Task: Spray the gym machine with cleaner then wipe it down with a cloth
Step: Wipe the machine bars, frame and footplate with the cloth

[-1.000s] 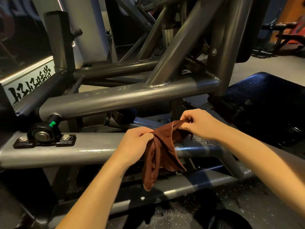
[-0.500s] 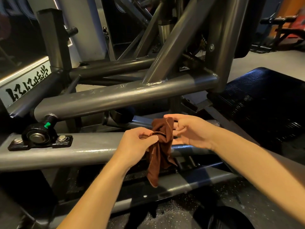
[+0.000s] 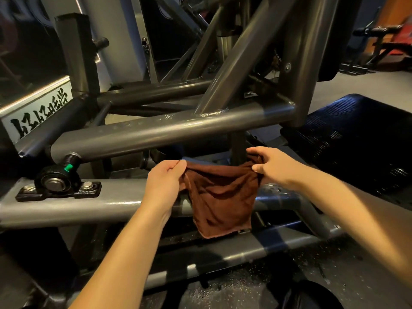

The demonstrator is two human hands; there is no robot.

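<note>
Well left of my left hand (image 3: 165, 179) a bolted bearing block (image 3: 55, 184) sits on the gym machine (image 3: 156, 132), and that hand pinches the top left corner of the brown cloth (image 3: 223, 197) between thumb and curled fingers. The cloth hangs spread between my hands, in front of the lower tube (image 3: 66, 206) (soft, light and limp, I judge, so it sags and goes wherever I bunch it). My right hand (image 3: 274, 168) grips the top right edge; these corners suit spreading it, though a folded pad in one palm should wipe better.
</note>
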